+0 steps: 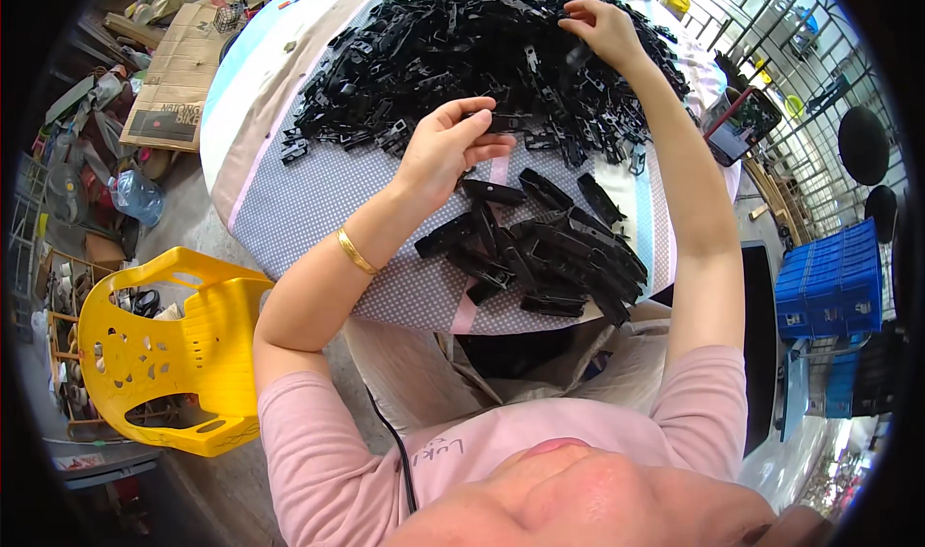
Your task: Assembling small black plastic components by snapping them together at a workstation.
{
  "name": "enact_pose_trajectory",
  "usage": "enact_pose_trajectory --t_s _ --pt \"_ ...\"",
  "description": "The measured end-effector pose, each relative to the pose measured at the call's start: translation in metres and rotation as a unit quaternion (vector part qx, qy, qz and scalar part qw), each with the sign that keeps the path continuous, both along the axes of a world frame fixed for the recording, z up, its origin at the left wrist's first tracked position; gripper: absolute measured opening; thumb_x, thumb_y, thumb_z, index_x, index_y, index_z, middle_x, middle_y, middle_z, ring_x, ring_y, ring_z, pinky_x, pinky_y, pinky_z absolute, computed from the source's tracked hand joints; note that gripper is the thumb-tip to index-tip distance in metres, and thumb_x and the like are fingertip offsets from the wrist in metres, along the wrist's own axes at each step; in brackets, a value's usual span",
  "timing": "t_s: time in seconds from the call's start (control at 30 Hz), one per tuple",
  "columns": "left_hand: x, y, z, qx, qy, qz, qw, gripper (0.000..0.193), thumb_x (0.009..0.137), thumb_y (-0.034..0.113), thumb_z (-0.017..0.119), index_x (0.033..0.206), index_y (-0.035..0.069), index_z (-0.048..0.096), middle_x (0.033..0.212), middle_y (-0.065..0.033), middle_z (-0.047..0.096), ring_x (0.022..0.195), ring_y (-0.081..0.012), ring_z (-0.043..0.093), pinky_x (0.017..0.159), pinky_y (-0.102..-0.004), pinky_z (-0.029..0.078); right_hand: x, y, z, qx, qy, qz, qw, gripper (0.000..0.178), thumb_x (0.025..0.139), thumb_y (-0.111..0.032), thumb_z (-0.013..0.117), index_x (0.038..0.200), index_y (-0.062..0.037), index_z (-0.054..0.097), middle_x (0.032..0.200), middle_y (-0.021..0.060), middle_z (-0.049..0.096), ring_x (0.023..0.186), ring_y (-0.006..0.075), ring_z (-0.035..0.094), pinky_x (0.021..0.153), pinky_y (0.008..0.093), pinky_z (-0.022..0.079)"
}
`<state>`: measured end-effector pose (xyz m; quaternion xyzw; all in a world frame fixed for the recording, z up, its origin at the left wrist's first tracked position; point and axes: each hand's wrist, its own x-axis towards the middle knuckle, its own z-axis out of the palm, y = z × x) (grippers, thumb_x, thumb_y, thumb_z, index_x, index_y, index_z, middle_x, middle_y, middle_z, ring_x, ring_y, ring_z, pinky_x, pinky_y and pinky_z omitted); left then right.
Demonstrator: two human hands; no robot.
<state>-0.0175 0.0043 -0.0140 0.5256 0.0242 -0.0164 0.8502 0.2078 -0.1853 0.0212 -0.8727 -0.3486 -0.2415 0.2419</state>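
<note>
A wide heap of small black plastic pieces (424, 56) covers the far half of the round table. Over its near edge is my left hand (453, 143), thumb and forefinger pinched together. A dark piece (506, 121) shows right at those fingertips, apparently in the pinch. Farther off and to the right, my right hand (607, 35) is over the heap with its fingers curled in; whatever they grip is lost against the black pieces. Closer to me lies a smaller pile of longer, slim black plastic parts (540, 248).
The tablecloth (318, 200) is patterned with dots and stripes. A phone (742, 128) stands at the table's right edge. To the left are a yellow plastic chair (183, 345) and a cardboard sheet (178, 75); blue crates (829, 282) stand at the right.
</note>
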Motion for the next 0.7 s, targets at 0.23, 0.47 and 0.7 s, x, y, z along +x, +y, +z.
enact_pose_trajectory --t_s 0.23,0.47,0.7 --pt "-0.004 0.0 0.003 0.006 -0.012 0.013 1.0 0.026 0.088 0.005 0.047 0.111 -0.005 0.046 0.094 -0.0141 0.055 0.084 -0.0236 0.062 0.077 -0.0307 0.053 -0.06 -0.038 0.003 0.152 -0.023 -0.021 0.988 0.018 0.082 -0.017 0.06 0.095 -0.0054 0.064 0.083 0.0064 0.065 0.074 0.0117 0.062 0.067 0.0216 0.047" --pt "-0.002 -0.003 0.0 0.02 -0.017 0.002 1.0 0.026 0.089 0.006 0.045 0.112 -0.005 0.045 0.096 -0.016 0.055 0.088 -0.0249 0.061 0.08 -0.0313 0.052 -0.065 -0.019 -0.014 -0.16 -0.182 0.074 0.967 0.029 0.068 0.002 0.055 0.093 -0.009 0.064 0.096 0.0032 0.061 0.096 0.021 0.052 0.082 0.0321 0.044" --pt "-0.002 -0.003 -0.003 -0.019 -0.031 0.014 0.999 0.027 0.091 0.007 0.04 0.114 -0.006 0.044 0.104 -0.0173 0.055 0.094 -0.0244 0.059 0.083 -0.0307 0.05 -0.107 -0.004 0.001 0.071 -0.102 0.092 0.988 0.015 0.074 -0.01 0.065 0.087 -0.0022 0.065 0.073 0.0052 0.06 0.061 0.0159 0.058 0.055 0.0236 0.045"
